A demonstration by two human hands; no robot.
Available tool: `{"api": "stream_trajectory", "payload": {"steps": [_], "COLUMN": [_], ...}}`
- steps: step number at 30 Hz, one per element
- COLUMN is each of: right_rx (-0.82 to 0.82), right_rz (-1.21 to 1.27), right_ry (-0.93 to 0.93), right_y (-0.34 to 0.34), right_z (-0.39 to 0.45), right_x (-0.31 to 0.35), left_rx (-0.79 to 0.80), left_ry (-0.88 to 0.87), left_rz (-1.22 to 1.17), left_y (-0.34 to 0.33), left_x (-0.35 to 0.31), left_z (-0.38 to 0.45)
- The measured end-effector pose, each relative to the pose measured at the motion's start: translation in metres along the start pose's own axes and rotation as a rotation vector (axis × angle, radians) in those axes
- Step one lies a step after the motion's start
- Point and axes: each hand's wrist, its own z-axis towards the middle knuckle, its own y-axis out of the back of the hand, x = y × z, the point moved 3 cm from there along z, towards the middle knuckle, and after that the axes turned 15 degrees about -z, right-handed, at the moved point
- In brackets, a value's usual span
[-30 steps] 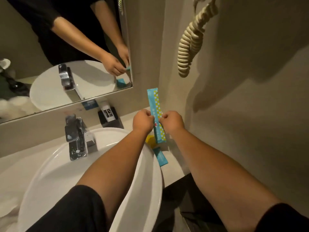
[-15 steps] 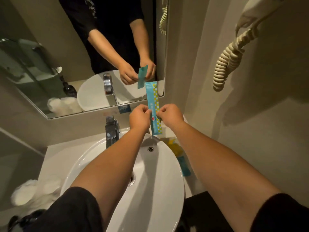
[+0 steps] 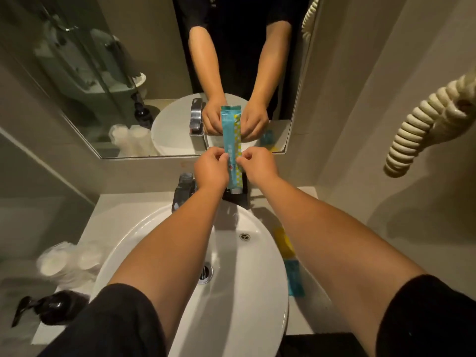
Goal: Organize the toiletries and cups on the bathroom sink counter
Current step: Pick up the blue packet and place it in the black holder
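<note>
Both hands pinch one teal sachet (image 3: 232,148) upright above the back edge of the sink (image 3: 239,315), left hand (image 3: 211,169) on its left side, right hand (image 3: 258,164) on its right. Wrapped cups (image 3: 67,261) and a dark pump bottle (image 3: 52,307) sit at the counter's left edge; yellow packet (image 3: 283,242) and teal packet (image 3: 294,279) lie along the right edge.

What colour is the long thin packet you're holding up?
The long thin packet is teal blue, with a yellow-and-white dotted strip along its right edge. The head view shows it.
</note>
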Motion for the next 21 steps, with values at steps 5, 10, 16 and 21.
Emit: {"api": "stream_trajectory", "payload": {"steps": [5,10,16,21], "right_rx": [0.02,0.077,0.177,0.218], "right_rz": [-0.03,-0.047,-0.076,-0.097], "right_ry": [0.006,-0.039,-0.091,-0.113], "right_y": [-0.024,-0.042,-0.061,-0.072], "right_z": [0.011,0.017,0.021,0.024], "right_x": [-0.011,-0.03,-0.051,-0.06], "left_rx": [-0.011,-0.009,0.042,0.061], "left_ry": [0.072,0.122,0.185,0.207], "left_rz": [0.006,0.063,0.13,0.195], "left_y": [-0.012,-0.025,-0.036,-0.039], "left_x": [0.029,0.053,0.078,0.09], "left_z": [0.011,0.012,0.007,0.007]}}
